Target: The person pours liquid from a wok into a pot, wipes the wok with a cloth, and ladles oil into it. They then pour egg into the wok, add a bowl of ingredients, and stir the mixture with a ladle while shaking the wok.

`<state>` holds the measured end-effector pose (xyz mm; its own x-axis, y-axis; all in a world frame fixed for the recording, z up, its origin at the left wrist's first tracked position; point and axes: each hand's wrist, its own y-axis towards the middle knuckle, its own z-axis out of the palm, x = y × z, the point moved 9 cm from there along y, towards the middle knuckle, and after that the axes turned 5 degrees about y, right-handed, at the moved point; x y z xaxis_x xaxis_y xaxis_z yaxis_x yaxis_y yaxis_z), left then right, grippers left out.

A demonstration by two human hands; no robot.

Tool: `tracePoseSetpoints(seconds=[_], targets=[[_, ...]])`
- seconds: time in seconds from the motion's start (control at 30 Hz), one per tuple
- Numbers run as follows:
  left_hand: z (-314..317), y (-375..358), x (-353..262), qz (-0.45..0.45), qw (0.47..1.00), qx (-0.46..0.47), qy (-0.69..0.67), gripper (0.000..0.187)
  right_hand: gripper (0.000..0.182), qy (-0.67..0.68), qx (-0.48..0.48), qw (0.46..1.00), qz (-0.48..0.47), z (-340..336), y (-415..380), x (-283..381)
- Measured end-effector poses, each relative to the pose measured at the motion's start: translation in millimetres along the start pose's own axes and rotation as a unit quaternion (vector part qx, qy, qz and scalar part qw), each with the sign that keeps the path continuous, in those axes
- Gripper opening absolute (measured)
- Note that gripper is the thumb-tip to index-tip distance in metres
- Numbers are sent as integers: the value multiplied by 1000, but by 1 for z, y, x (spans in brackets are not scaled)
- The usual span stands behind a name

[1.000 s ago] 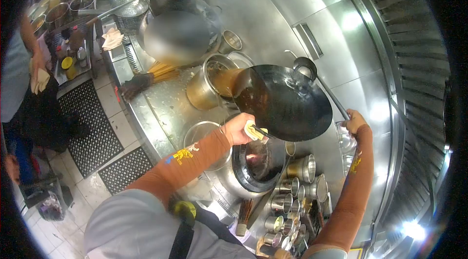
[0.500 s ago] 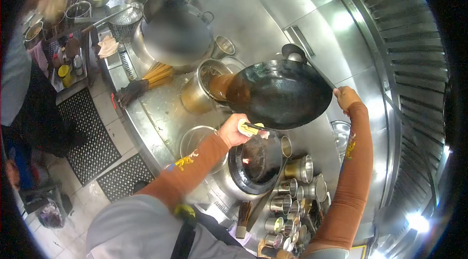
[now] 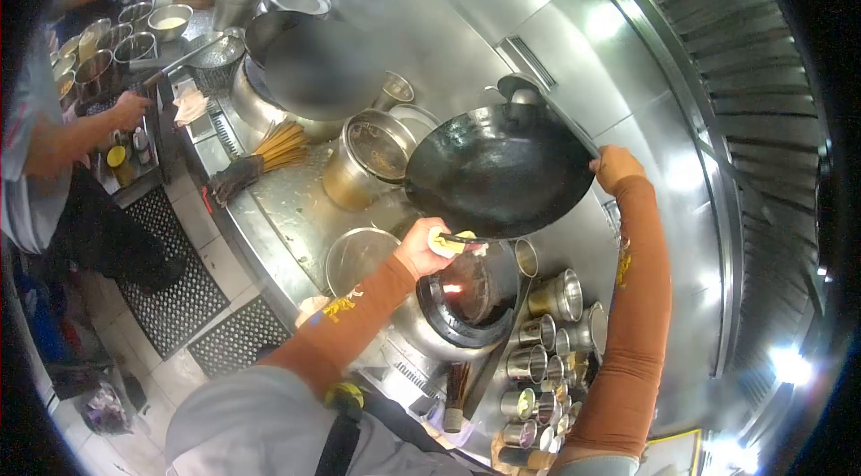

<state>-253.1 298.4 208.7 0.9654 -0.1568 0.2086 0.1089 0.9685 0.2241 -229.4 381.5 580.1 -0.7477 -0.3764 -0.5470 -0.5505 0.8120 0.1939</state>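
My left hand is closed around the handle of a large black wok, with a yellow and white cloth in its grip. The wok is tilted to the left, its rim against or just above a steel pot topped by a strainer or mesh. A wet sheen covers the wok's inside. In my right hand is the long handle of a ladle; its dark bowl is up by the wok's far rim. Flame shows in the burner below.
A second wok stands at the upper left beside a bamboo brush. Several steel seasoning containers line the lower right. At the left edge is a co-worker, with one hand over the counter. A round steel vessel sits left of the burner.
The brown liquid pouring from the wok into the pot has stopped. The whole view has shifted slightly. A co-worker has come further into view on the left. Both my hands keep their grips.
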Motion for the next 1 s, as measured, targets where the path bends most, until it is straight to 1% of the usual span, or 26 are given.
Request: tracePoseSetpoints(seconds=[0.03, 0.13, 0.17, 0.2, 0.27, 0.3, 0.33, 0.37, 0.4, 0.47, 0.53, 0.6, 0.67, 0.7, 0.73, 0.77, 0.8, 0.87, 0.9, 0.93, 1.0], targets=[[-4, 0, 4, -7, 1000, 1, 16, 22, 29, -2, -5, 1000, 1, 9, -10, -13], [-19, -11, 32, -21, 981, 8, 194, 16, 29, 28, 25, 998, 58, 46, -58, -60], [-39, -16, 43, -5, 967, -104, 231, 16, 29, 55, 20, 994, 88, 70, -73, -83], [-41, -23, 60, -10, 956, -130, 263, 16, 31, 67, -5, 993, 99, 91, -97, -101], [-84, -29, 78, -8, 914, -202, 353, 18, 43, 112, -7, 983, 144, 162, -147, -135], [-92, -33, 87, -7, 898, -230, 376, 18, 50, 133, -10, 978, 161, 201, -180, -145], [-99, -39, 96, -7, 880, -258, 398, 18, 59, 258, -42, 958, 118, 244, -223, -138], [-110, -46, 106, -7, 861, -288, 418, 18, 69, 378, -63, 921, 71, 287, -267, -131], [-123, -45, 117, -20, 865, -281, 415, 17, 67, 455, -82, 881, 95, 315, -315, -124], [-157, -31, 129, -45, 870, -264, 414, 15, 64, 600, -132, 778, 132, 368, -412, -109], [-168, -25, 141, -55, 874, -271, 400, 14, 65, 651, -97, 729, 188, 407, -510, -89], [-165, -17, 155, -48, 877, -296, 377, 14, 66, 712, -91, 646, 261, 406, -588, -69], [-212, 2, 157, -119, 876, -285, 370, 16, 67, 694, -79, 651, 299, 418, -653, -54], [-219, 1, 160, -131, 876, -288, 363, 17, 66, 668, -100, 680, 285, 399, -670, -50], [-227, 1, 160, -140, 877, -290, 358, 17, 67, 680, -86, 660, 306, 408, -692, -42], [-232, 3, 157, -147, 872, -268, 383, 18, 67, 686, -61, 651, 320, 415, -707, -37], [-231, 1, 164, -159, 863, -283, 388, 20, 68, 692, -35, 639, 333, 420, -723, -32], [-205, -16, 176, -176, 844, -316, 396, 24, 67, 687, -29, 650, 324, 432, -740, -26], [-189, -22, 187, -161, 838, -326, 408, 28, 65, 692, -18, 647, 318, 450, -750, -20], [-193, -22, 187, -154, 844, -326, 398, 28, 65, 680, -16, 662, 316, 449, -752, -17], [-198, -13, 184, -137, 859, -315, 378, 28, 66, 660, 25, 690, 296, 452, -750, -10]])
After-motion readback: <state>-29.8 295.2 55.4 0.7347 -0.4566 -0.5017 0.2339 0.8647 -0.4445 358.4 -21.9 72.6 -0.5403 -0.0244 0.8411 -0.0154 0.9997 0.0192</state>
